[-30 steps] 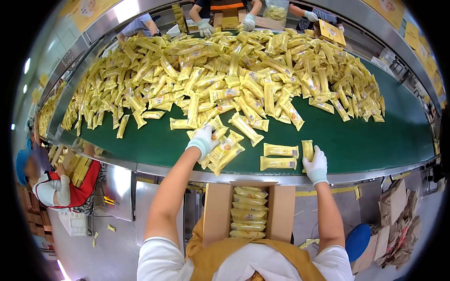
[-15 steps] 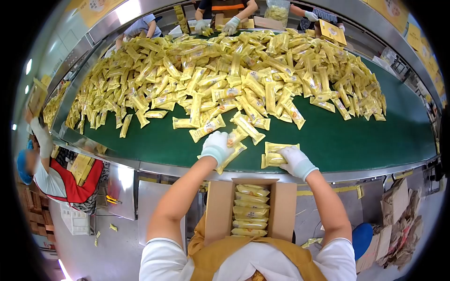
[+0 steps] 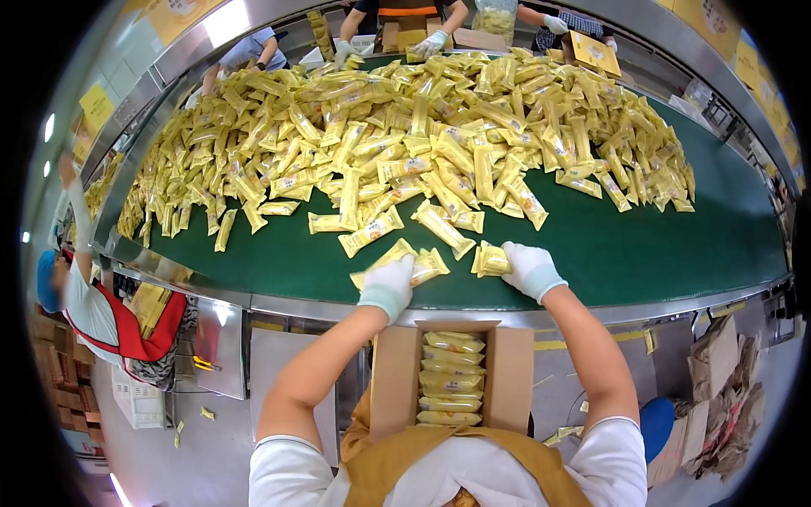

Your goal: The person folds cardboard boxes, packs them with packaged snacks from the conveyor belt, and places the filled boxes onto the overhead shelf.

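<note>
My left hand (image 3: 389, 283), in a white glove, is closed over yellow wrapped snack packets (image 3: 429, 267) at the near edge of the green belt. Packet ends stick out on both sides of that hand. To its right, my right hand (image 3: 532, 270), also gloved, grips a small stack of yellow packets (image 3: 488, 260) by one end. Below both hands, an open cardboard box (image 3: 512, 380) stands against my body. Several packets (image 3: 452, 383) lie in a row inside it. My fingertips are partly hidden, and I cannot tell exactly how many packets each hand holds.
A large heap of yellow packets (image 3: 405, 127) covers the far part of the green belt (image 3: 608, 262). Across it, co-workers' gloved hands (image 3: 431, 44) handle packets and boxes. A person in a red apron (image 3: 139, 329) is at left. Flattened cardboard (image 3: 718, 389) lies at right.
My left hand has moved slightly down and now covers the packets' middle. My right hand has risen a little, and its packets have turned end-on. The person at left has shifted an arm.
</note>
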A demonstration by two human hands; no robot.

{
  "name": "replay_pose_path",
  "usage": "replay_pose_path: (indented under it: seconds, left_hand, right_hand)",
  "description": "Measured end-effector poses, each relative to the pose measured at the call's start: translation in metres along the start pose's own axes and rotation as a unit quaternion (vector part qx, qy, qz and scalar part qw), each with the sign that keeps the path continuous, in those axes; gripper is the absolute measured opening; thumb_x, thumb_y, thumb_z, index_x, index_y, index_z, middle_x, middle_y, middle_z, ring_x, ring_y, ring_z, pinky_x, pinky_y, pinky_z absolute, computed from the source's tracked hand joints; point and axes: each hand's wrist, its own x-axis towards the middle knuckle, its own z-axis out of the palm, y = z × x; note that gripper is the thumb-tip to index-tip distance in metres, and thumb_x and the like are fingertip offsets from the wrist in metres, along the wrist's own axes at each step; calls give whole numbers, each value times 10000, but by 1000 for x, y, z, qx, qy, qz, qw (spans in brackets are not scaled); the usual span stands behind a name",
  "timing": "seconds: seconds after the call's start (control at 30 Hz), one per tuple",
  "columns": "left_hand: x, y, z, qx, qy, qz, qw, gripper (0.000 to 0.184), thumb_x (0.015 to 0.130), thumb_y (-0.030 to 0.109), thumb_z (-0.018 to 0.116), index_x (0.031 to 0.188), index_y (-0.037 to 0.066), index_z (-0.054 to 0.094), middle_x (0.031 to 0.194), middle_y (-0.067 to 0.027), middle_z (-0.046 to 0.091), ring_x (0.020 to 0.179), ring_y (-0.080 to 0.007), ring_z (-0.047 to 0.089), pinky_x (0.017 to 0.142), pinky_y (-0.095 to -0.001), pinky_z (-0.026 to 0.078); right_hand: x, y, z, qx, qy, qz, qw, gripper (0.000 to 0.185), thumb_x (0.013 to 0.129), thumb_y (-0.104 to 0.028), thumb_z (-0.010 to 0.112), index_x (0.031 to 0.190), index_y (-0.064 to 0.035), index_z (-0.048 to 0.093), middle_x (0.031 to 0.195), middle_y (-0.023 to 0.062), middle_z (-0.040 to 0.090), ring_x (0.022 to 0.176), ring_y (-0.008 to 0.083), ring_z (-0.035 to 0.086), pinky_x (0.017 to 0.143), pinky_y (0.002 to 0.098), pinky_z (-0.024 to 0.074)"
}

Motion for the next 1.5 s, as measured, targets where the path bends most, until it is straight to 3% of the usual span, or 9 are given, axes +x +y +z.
replay_pose_path:
  seconds: [0.1, 0.23, 0.4, 0.53, 0.7, 0.83, 1.0, 1.1, 1.5]
  left_hand:
    - [8, -35, 6, 83, 97, 42, 991, 437, 881, 146, 612, 1313, 157, 549, 1087, -118, 703, 958, -319, 701, 797, -448, 551]
    - [-10, -54, 27, 145, 220, 176, 948, 650, 848, 390, 719, 1388, 98, 504, 1236, -163, 611, 1157, -332, 593, 1021, -452, 453]
    - [-19, -31, -3, 60, 40, 67, 995, 1026, 788, 634, 703, 1501, -14, 351, 1347, -180, 540, 1246, -321, 513, 1044, -442, 369]
    - [-15, -31, 5, 107, 48, 73, 990, 1164, 701, 681, 749, 1512, -33, 315, 1247, -154, 566, 1193, -284, 535, 1032, -411, 377]
    - [-31, -41, -1, 11, -22, 77, 997, 1114, 674, 607, 810, 1477, -25, 364, 1236, -182, 563, 1189, -332, 551, 1035, -411, 417]
    - [-34, -70, -14, -186, 61, 60, 979, 1067, 612, 516, 877, 1420, -21, 435, 1300, -254, 546, 1211, -395, 550, 1057, -407, 453]
    - [10, -92, -43, -154, 6, 61, 986, 1105, 576, 505, 906, 1417, -48, 450, 1348, -278, 529, 1214, -412, 551, 1074, -402, 442]
    - [23, -92, -35, -59, -3, 99, 993, 1043, 557, 519, 900, 1357, -33, 521, 1319, -253, 538, 1206, -419, 548, 1068, -406, 448]
    - [-1, -49, -26, 8, -25, 39, 999, 944, 599, 510, 860, 1349, 60, 506, 1416, -203, 454, 1299, -368, 473, 1115, -470, 380]
  right_hand:
    - [-5, 22, 38, -85, 207, -71, 972, 326, 754, -213, 769, 983, -105, 565, 835, 108, 674, 786, 318, 700, 765, 413, 565]
    - [-38, 16, 43, -86, 260, -99, 957, 504, 792, -284, 741, 1229, -97, 572, 1097, 137, 624, 1084, 323, 613, 980, 459, 469]
    - [-57, 13, 47, -26, 246, -106, 963, 919, 731, -376, 825, 1437, 28, 399, 1241, 194, 547, 1241, 365, 482, 1066, 474, 376]
    - [-28, 6, -4, -83, 0, -11, 996, 1021, 580, -521, 883, 1362, 19, 511, 1123, 147, 625, 1078, 338, 546, 980, 417, 427]
    - [24, -40, -30, 145, 32, -85, 985, 767, 647, -600, 821, 1095, 10, 693, 1118, 227, 655, 1066, 397, 590, 962, 428, 476]
    - [73, -85, -36, 301, 51, -106, 947, 914, 647, -617, 815, 1212, 75, 623, 1145, 291, 652, 1097, 411, 622, 1007, 406, 471]
    - [95, -110, -3, 47, -5, -87, 995, 963, 623, -663, 760, 1286, 19, 604, 1412, 303, 482, 1335, 427, 422, 1111, 443, 357]
    - [75, -94, 11, -17, 9, -160, 987, 902, 578, -639, 776, 1208, -5, 658, 1317, 277, 511, 1213, 447, 470, 1070, 460, 400]
    - [-17, -17, -5, 15, 3, -165, 986, 737, 598, -514, 825, 1170, -80, 656, 1311, 263, 508, 1220, 418, 486, 1072, 481, 354]
